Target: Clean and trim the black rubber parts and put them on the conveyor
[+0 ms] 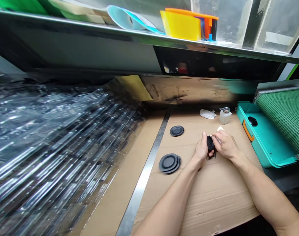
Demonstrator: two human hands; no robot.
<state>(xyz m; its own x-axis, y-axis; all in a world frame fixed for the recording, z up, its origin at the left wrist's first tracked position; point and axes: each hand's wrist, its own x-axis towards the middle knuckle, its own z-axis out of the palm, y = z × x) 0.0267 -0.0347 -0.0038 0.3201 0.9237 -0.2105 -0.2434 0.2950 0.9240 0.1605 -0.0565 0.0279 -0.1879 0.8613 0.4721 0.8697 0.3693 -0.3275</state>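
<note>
My left hand (pixel 202 147) is closed around a small black round plastic part (pixel 209 143), thumb along its left side. On the part's right edge, the fingers of my right hand (pixel 224 144) are pinched together; something pale shows at the fingertips, too small to name. A white scrap (pixel 220 128) appears just behind that hand, and I cannot tell whether it is held. To the left lies a black round lid (pixel 177 130). Nearer me is a stack of similar lids (pixel 169 163), slightly offset from one another.
Cardboard (pixel 201 203) covers the table, crossed by a metal strip (pixel 145 183). Clear plastic trays (pixel 53 147) pile up at left. A dispenser bottle (pixel 225 115) and crumpled white glove (pixel 207 114) sit behind my hands. Right: a teal bin (pixel 261 144) beside a green conveyor (pixel 284 111).
</note>
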